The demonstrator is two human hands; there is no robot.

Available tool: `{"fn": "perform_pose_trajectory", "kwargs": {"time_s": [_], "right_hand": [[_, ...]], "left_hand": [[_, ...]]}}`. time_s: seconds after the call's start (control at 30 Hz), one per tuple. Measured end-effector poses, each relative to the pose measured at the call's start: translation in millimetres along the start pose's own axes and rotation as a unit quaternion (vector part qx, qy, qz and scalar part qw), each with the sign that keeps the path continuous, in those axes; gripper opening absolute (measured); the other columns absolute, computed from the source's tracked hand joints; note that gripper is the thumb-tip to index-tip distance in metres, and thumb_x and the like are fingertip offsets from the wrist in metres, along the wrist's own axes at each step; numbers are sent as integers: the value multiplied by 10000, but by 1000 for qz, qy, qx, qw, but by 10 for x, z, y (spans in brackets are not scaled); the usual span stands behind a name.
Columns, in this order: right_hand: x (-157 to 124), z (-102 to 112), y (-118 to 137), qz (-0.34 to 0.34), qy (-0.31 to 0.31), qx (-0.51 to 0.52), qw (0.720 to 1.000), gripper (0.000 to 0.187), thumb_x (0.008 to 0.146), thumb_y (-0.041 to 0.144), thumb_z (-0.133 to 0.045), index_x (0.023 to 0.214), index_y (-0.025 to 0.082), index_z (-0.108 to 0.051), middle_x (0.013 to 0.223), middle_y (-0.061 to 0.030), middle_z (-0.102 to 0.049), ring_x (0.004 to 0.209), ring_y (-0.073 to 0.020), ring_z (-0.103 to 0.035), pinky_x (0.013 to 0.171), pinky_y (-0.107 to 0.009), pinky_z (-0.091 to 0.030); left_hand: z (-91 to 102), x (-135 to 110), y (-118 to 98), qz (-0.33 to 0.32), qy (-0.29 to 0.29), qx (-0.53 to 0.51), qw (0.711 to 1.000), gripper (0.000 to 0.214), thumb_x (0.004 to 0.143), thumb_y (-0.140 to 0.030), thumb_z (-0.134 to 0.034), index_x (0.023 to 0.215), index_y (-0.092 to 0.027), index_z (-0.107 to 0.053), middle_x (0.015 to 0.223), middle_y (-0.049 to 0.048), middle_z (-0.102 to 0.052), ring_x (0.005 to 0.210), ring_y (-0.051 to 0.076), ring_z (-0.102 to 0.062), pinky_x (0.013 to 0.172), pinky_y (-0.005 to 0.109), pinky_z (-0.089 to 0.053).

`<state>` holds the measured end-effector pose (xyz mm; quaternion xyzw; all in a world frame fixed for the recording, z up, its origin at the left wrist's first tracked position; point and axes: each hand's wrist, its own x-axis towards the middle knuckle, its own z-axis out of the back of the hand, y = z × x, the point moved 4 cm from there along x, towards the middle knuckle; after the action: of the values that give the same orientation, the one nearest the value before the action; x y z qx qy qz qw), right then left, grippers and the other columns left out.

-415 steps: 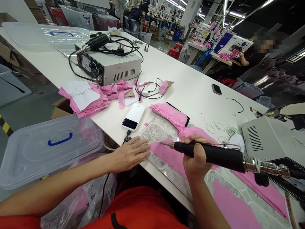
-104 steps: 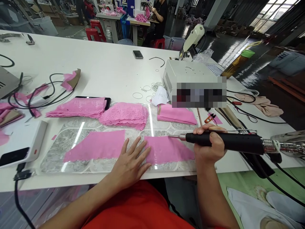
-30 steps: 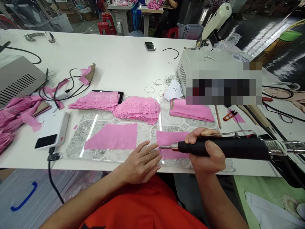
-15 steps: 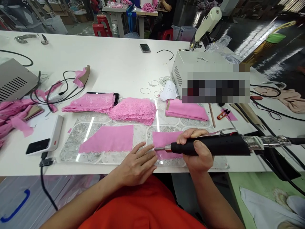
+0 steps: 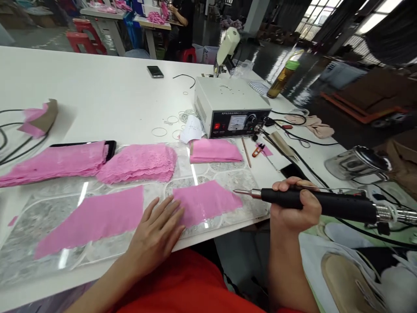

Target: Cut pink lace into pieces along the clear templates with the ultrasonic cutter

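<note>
My left hand (image 5: 158,228) lies flat with its fingers stretched out, the fingertips on the left end of a pink cloth piece (image 5: 205,202). My right hand (image 5: 296,204) is wrapped round the black handle of an ultrasonic hand tool (image 5: 339,206). Its thin metal tip points left, by the right end of that cloth piece; whether it touches the cloth I cannot tell. A second pink cloth piece (image 5: 104,217) lies flat left of my left hand. Both pieces rest on a clear-covered, grey-patterned mat (image 5: 159,191).
Behind the mat lie a stack of pink lace (image 5: 143,163), another pink stack (image 5: 61,161) on a dark phone, and folded pink cloth (image 5: 215,151). A control box (image 5: 233,104) with a dial stands at the back. Orange snips (image 5: 258,150), cables and a metal mug (image 5: 355,163) are at right.
My view has turned to the right. The tool's tip has moved from beside my left fingertips to the cloth's right end. My left hand still rests on the cloth.
</note>
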<state>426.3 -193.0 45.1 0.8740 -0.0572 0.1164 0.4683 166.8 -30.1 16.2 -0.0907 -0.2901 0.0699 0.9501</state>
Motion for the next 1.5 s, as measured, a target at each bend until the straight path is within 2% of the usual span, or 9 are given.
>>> {"fn": "perform_pose_trajectory", "kwargs": {"time_s": [0.07,0.17,0.37,0.53,0.77,1.27,1.5], "right_hand": [[14,86,24,5,-16,-2,1000,138,560,270,-544,671,204,-495,663,39,-528,496,-82,-482,481,-253,-429],[1,120,35,9,-4,-2,1000,139,566,271,-547,677,198,-505,667,31,-529,494,-84,-487,479,-257,-436],[25,165,51,12,16,-9,1000,132,586,263,-533,693,188,-554,663,19,-551,502,-90,-494,480,-258,-438],[42,218,89,18,17,-12,1000,131,583,262,-536,684,183,-565,654,16,-555,497,-91,-499,478,-261,-442],[9,194,98,5,21,-5,1000,121,572,252,-563,678,193,-560,654,27,-557,491,-88,-506,471,-256,-447],[2,196,84,20,39,-28,999,90,602,242,-540,669,181,-535,661,17,-557,512,-96,-502,488,-270,-450],[-19,88,60,23,33,-7,999,100,606,238,-533,687,185,-553,658,20,-552,508,-94,-506,482,-264,-445]], "left_hand": [[-48,9,23,-5,12,15,1000,279,930,-193,-515,1188,-125,-596,1254,128,-624,1307,296,-462,1150,484,-264],[-79,-1,36,-16,25,35,999,312,934,-200,-508,1228,-125,-578,1275,132,-610,1319,302,-445,1158,494,-243],[-76,-32,47,23,14,20,999,310,943,-250,-505,1233,-180,-587,1274,102,-620,1307,291,-466,1163,501,-231],[-84,-42,43,14,16,24,999,320,934,-235,-520,1241,-171,-586,1280,115,-615,1316,306,-455,1159,520,-224],[-63,-28,25,21,12,25,999,328,922,-237,-553,1246,-192,-579,1265,112,-626,1296,311,-477,1142,538,-246],[-74,-53,26,45,11,3,999,325,935,-292,-542,1247,-210,-582,1284,107,-615,1313,314,-458,1147,558,-224],[-63,-53,20,34,10,17,999,308,925,-257,-551,1224,-192,-592,1277,118,-616,1312,318,-458,1143,562,-234]]}}
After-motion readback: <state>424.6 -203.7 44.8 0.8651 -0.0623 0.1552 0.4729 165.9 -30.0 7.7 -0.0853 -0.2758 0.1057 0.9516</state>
